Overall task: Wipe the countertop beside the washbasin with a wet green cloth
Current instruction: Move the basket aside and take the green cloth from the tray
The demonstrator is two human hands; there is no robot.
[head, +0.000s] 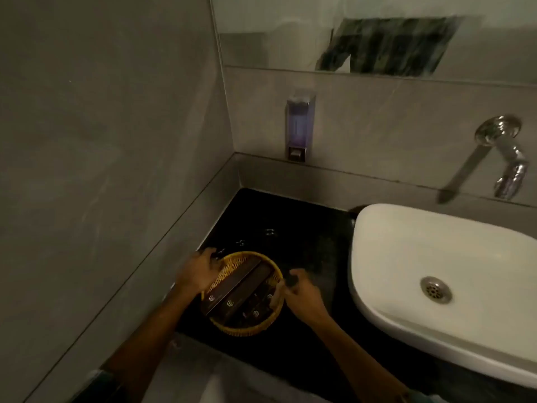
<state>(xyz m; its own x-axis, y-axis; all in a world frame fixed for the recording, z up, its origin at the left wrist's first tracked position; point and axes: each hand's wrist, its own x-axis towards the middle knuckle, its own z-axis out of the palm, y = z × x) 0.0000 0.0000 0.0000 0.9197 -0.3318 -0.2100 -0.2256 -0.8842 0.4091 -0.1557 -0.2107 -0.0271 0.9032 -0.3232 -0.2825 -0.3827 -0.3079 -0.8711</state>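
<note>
A round yellow wicker basket (250, 330) holding dark brown boxes (235, 289) sits on the black countertop (290, 228) left of the white washbasin (406, 248). My left hand (197, 271) grips the basket's left rim. My right hand (302, 295) grips its right rim, with something small and dark at the fingertips. No green cloth shows in the view.
A wall-mounted soap dispenser (299, 126) hangs above the counter's back corner. A chrome tap (505, 158) sticks out of the wall over the basin. Grey tiled walls close the counter on the left and back. A mirror (377, 33) runs above.
</note>
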